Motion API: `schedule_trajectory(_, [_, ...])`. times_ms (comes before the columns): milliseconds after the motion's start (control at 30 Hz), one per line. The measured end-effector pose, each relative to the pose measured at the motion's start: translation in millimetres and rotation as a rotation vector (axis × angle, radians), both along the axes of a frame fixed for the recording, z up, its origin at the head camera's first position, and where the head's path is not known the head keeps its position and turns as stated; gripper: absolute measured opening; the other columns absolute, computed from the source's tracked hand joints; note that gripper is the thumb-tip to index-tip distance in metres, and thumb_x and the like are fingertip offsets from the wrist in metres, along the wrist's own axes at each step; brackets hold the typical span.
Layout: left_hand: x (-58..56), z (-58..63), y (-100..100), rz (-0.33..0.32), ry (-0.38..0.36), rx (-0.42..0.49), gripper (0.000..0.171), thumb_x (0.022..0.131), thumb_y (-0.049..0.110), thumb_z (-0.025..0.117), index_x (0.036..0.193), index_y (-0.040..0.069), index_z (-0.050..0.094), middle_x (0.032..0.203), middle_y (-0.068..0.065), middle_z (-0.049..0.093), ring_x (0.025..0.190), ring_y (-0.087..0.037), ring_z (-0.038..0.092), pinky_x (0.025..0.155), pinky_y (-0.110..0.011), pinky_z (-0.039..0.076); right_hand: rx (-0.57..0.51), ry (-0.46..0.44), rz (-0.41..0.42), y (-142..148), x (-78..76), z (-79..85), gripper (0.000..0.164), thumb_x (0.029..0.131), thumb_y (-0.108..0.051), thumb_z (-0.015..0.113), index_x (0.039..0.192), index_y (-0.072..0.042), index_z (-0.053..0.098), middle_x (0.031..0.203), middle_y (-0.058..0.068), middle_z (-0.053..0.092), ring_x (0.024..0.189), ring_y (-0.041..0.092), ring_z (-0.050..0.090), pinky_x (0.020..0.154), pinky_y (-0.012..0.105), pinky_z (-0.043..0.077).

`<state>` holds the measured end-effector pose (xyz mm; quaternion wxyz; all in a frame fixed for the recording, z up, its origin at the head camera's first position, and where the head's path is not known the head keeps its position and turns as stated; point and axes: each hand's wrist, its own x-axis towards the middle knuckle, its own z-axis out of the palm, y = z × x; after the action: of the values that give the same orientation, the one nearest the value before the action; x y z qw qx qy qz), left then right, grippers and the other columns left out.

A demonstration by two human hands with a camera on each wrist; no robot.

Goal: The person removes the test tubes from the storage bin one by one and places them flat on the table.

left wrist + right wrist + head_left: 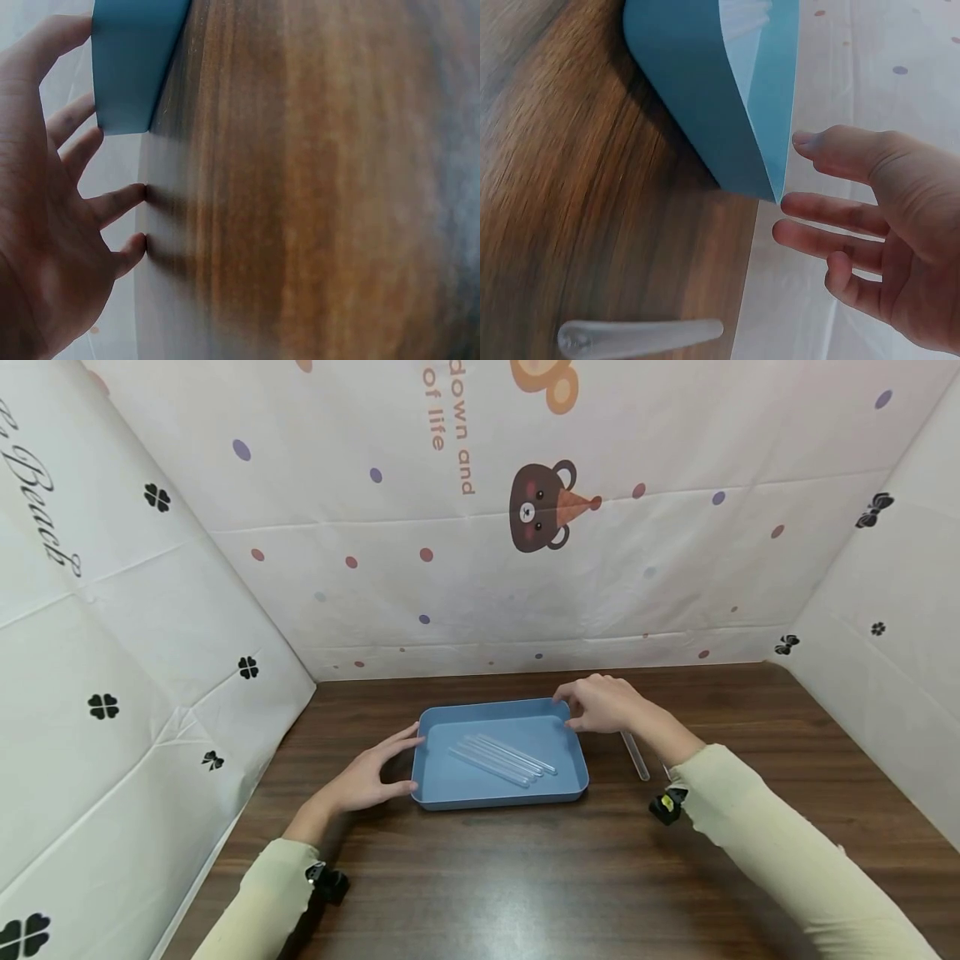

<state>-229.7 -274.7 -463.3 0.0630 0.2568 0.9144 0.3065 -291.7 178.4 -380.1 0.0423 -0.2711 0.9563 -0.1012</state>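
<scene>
1. Closest to camera: pale left sleeve (262, 893) and right sleeve (795, 852), each with a black wrist unit (327, 883) at the cuff. Dark wood table (465, 877) ran under both.
2. Left hand (367, 783) was at the tray's left end. Fingers spread, thumb well apart from them, nothing clamped. Thumb tip looked to be on the wall near the front corner. Risk: a push from this side alone would probably swing the tray.
3. Loose clear rod (634, 756) lay on the table right of the tray, apart from it, by the right forearm. Something small showed beside the cuff, mostly hidden; couldn't tell what. Risk: a low forearm sweep could roll the rod.
4. Blue tray (495, 803) sat flat on the table between the hands. Several clear rods (502, 758) lay slantwise inside, bunched near the middle. Risk: tilt or a jerk would likely send them sliding into a wall.
5. Right hand (603, 706) was at the far right corner, thumb and fingers apart, not clamped. Couldn't confirm contact. Risk: uneven hold, so one end might lift first.
6. Printed backdrop (420, 585) stood behind everything.
</scene>
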Motion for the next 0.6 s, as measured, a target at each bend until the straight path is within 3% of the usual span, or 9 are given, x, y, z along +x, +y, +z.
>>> schedule_trajectory(600, [1.2, 0.4, 1.0, 0.004, 0.0, -0.003, 0.077, 0.105, 0.039, 0.079, 0.172, 0.018, 0.049, 0.19, -0.008, 0.027, 0.173, -0.046, 0.033, 0.13, -0.081, 0.034, 0.048, -0.033, 0.09, -43.3, -1.6, -1.7, 0.043, 0.101, -0.029, 0.086, 0.141, -0.016, 0.078, 0.117, 0.008, 0.085, 0.087, 0.019, 0.074, 0.064, 0.032, 0.053])
